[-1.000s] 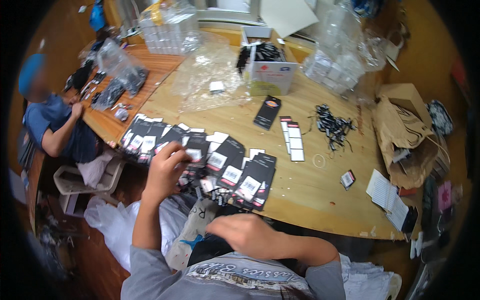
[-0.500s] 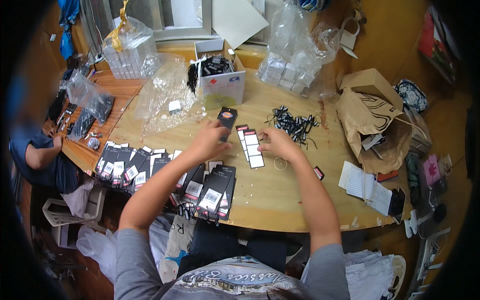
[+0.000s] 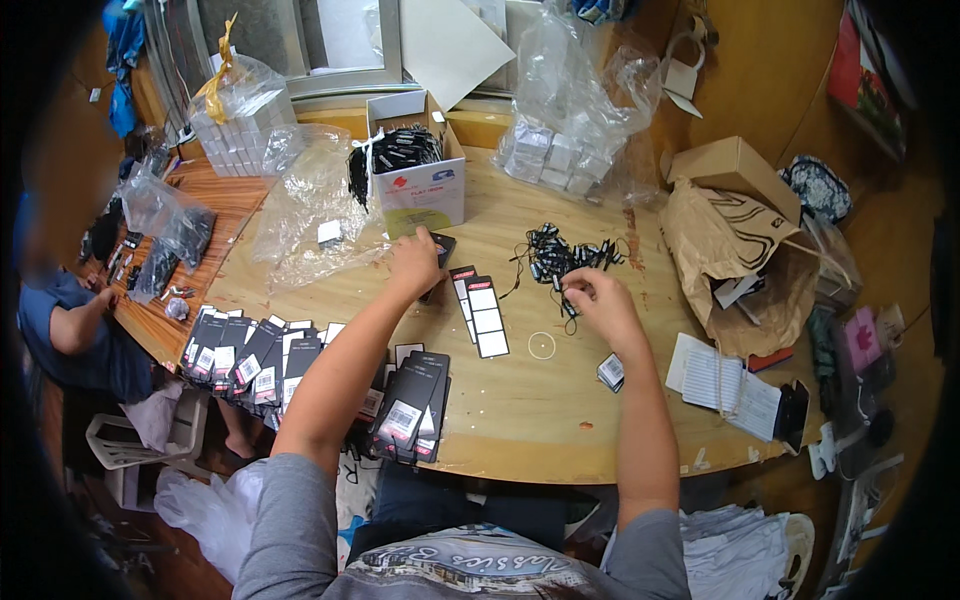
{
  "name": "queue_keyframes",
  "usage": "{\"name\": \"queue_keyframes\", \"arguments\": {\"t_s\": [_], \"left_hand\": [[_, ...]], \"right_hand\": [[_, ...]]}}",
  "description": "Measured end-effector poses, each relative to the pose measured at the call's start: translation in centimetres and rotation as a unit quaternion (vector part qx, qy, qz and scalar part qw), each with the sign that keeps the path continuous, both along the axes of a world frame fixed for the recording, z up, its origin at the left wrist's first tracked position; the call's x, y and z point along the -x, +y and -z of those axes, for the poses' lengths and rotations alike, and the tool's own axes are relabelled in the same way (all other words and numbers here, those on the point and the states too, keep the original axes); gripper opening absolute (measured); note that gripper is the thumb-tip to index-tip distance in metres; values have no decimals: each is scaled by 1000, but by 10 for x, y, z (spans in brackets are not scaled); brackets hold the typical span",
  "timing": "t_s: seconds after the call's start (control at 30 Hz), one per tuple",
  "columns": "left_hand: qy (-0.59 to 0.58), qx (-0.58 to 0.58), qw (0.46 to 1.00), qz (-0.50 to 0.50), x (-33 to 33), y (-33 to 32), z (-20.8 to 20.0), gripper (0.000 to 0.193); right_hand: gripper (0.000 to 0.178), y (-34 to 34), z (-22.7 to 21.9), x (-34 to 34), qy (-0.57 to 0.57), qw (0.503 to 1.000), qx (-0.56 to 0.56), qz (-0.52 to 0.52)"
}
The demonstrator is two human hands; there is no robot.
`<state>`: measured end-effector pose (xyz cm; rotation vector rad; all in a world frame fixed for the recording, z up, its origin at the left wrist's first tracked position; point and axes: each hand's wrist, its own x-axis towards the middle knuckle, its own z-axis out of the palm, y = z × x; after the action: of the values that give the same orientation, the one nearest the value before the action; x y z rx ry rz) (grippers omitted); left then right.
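Black tag (image 3: 446,244) partly under left hand (image 3: 414,264), grip unclear; right hand (image 3: 602,304) at black cord pile (image 3: 550,256), hold unclear.

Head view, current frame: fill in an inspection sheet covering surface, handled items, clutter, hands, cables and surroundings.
Surface: wooden table, small specks scattered on it.
Handled items: black card, partly covered; black corded pieces, heaped; two white-panelled strips between the hands; black tags overlapping along the near left edge.
Clutter: brown paper bag at right; clear plastic sheet at left.
Hands: left hand at the card; right hand at the heap's near side, grip unclear.
Cables: no power cable clearly identifiable.
Surroundings: another person at far left.
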<state>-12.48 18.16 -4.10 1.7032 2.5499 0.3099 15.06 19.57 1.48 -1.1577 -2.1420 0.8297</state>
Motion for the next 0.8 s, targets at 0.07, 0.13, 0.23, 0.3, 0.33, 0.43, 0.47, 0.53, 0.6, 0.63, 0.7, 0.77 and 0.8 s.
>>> {"name": "queue_keyframes", "arguments": {"t_s": [0.07, 0.13, 0.23, 0.3, 0.33, 0.43, 0.47, 0.53, 0.6, 0.63, 0.7, 0.77, 0.8], "left_hand": [[-59, 32, 998, -7, -1, 3, -16, 78], [-91, 28, 995, -15, 3, 5, -16, 84], [-100, -2, 994, -40, 5, -4, -15, 81], [-193, -50, 980, -5, 13, -17, -16, 69], [-239, -75, 968, 15, 13, -22, -17, 63], [-501, -55, 861, 62, -49, -60, -57, 47], [-552, -33, 832, 53, -70, -76, -55, 46], [-573, 42, 814, 81, -107, -101, -52, 51], [-500, 63, 850, 155, -126, -118, -32, 60], [-456, 32, 868, 192, -129, -119, -15, 63], [-300, 32, 923, 238, -140, -120, -34, 69], [-150, -48, 952, 261, -130, -110, -32, 66], [-77, -106, 960, 248, -114, -96, -20, 65]], "right_hand": [[18, 1, -2, -13, 2, 998, -36, 55], [16, 8, 2, -26, 11, 993, -63, 100], [16, 21, 1, -47, -2, 982, -85, 169], [17, 27, 2, -55, -4, 978, -87, 189], [17, 28, 2, -61, -10, 976, -86, 199], [18, 30, 4, -76, -23, 972, -80, 220], [17, 30, 4, -75, -29, 972, -86, 219], [17, 25, 4, -72, -37, 973, -91, 210], [17, 21, 0, -59, -32, 977, -94, 188], [17, 20, 0, -53, -32, 979, -90, 181], [17, 16, 1, -50, -38, 979, -82, 181], [17, 5, -6, -46, -26, 985, -59, 162], [18, -2, -7, -41, -21, 988, -47, 149]]}}
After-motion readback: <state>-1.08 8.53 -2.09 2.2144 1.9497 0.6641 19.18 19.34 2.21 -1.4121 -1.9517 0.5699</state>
